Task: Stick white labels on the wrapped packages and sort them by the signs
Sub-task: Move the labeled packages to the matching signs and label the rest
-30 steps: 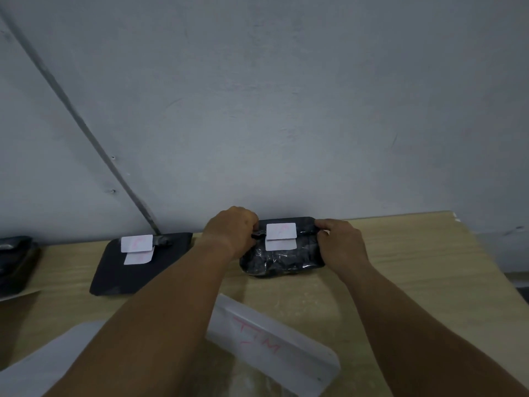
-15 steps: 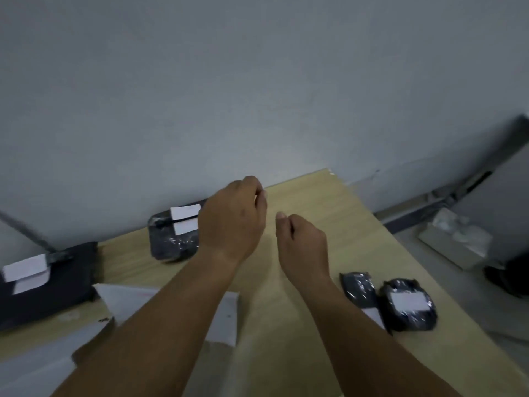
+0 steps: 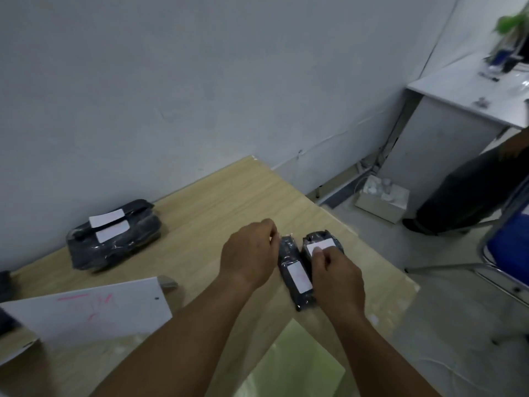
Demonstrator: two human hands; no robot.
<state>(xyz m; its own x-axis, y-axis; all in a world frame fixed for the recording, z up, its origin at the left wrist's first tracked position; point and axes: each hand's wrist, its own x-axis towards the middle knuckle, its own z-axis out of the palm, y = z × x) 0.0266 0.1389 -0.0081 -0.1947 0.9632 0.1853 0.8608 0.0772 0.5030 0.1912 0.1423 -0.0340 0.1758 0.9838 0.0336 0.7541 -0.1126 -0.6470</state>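
on the wooden table (image 3: pixel 217 202), right side: two small black wrapped packages lie side by side, touching, each with a white label on top.
your left hand (image 3: pixel 249 255): fingers curled narrow, pinching the far end of the narrow package (image 3: pixel 294 275); how firm the grip is, you cannot tell.
your right hand (image 3: pixel 337 273): fingertips pressed on the white label (image 3: pixel 320 246) of the rounder package (image 3: pixel 322 243), fingers drawn close together.
far left by the wall: a larger wrapped package (image 3: pixel 114 234) carrying two white labels, well apart from your hands.
near left: a white sign (image 3: pixel 86 310) with pink writing, too blurred to read.
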